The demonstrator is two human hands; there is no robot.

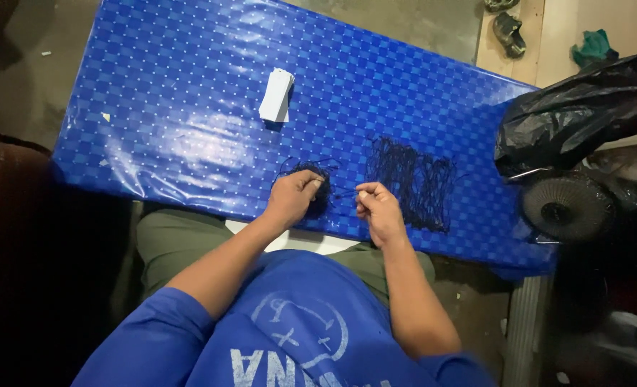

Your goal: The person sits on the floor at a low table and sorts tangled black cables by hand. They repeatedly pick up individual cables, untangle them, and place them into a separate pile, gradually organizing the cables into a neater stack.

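Observation:
My left hand rests on a small tangle of dark thread near the front edge of a table with a shiny blue checked cover, fingers pinched on the tangle. My right hand is beside it, fingertips pinched on a thin dark strand that runs between the two hands. Just right of my right hand lies a spread bundle of cut dark threads, laid flat on the cover.
A small stack of white cards lies at the middle of the table. A black plastic bag and a round dark fan stand off the table's right end. Shoes lie on the floor beyond.

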